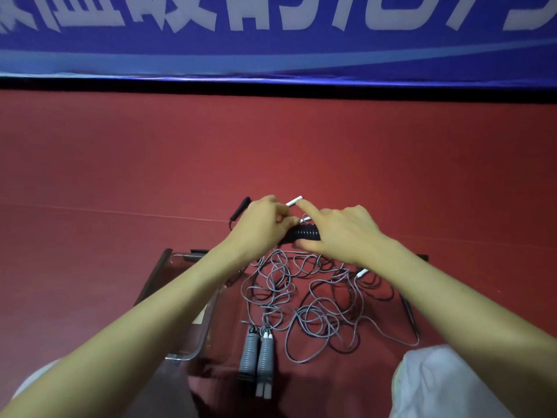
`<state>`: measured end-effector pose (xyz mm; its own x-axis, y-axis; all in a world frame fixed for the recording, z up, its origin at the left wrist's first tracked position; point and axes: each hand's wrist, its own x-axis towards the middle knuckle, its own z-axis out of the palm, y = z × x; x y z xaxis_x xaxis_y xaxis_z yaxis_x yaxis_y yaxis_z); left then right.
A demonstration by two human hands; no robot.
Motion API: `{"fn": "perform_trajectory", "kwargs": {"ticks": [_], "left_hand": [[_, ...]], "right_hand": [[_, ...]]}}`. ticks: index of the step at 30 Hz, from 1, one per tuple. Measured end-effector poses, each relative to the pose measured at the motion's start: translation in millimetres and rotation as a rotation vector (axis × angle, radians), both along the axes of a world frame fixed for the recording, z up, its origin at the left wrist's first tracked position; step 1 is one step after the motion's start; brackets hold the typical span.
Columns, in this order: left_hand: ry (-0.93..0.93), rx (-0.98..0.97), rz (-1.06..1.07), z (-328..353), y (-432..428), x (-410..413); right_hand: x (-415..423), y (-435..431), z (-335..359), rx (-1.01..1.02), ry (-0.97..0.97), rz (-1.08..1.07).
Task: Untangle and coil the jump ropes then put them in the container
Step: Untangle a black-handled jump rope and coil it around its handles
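A heap of tangled grey and black jump rope cords [313,300] lies on the red floor in front of me. Two grey ribbed handles [257,356] lie side by side at the heap's near edge. Both hands are at the heap's far side. My left hand [259,226] and my right hand [337,233] together grip black ribbed handles [304,233] with white ends [294,202] sticking out beyond them; my right forefinger is stretched out. Another black handle [239,209] lies just left of my left hand. A clear plastic container [190,351] stands left of the heap, under my left forearm.
A thin black handle [410,315] lies at the heap's right edge. A blue banner [271,40] with white characters hangs behind a black strip at the far end of the red floor [301,146]. My knees in pale cloth [452,384] show at the bottom corners.
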<state>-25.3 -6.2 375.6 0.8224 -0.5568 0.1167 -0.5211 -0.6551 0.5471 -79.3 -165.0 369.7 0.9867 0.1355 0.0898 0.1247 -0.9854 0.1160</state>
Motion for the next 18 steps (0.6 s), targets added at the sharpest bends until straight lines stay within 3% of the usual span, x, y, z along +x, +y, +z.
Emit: {"fn": "perform_trajectory", "kwargs": {"ticks": [2, 4, 10, 18], "left_hand": [[-0.110, -0.066, -0.022, 1, -2, -4], [-0.066, -0.246, 0.009, 1, -4, -9], [0.603, -0.778, 0.249, 2, -21, -23], [1.047, -0.823, 0.181, 10, -17, -18]], "right_hand": [[1, -1, -1, 0.010, -0.051, -0.029], [2, -4, 3, 0.006, -0.123, -0.074], [4, -13, 10, -0.006, -0.238, -0.168], [4, -13, 13, 0.035, -0.226, -0.215]]}}
